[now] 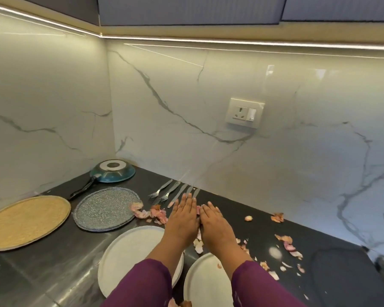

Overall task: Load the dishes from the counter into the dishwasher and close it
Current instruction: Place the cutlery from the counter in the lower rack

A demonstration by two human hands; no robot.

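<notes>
Both my hands lie flat, palms down, side by side on the dark counter [60, 258]. My left hand [183, 214] and my right hand [213, 220] have a bit of pink onion peel [198, 210] showing between them. Neither hand grips anything. Just beyond the fingertips lies a row of forks and knives [171, 192]. Under my forearms sit two white plates, one on the left [131, 251] and one on the right [204, 282]. A grey speckled plate [104, 209] and a tan round plate [24, 220] lie further left. The dishwasher is out of view.
A teal pan [113, 171] rests upside down in the back corner, its black handle pointing toward me. Onion peels [288, 244] are scattered across the counter to the right and beside the grey plate. A marble wall with a socket [244, 113] runs close behind.
</notes>
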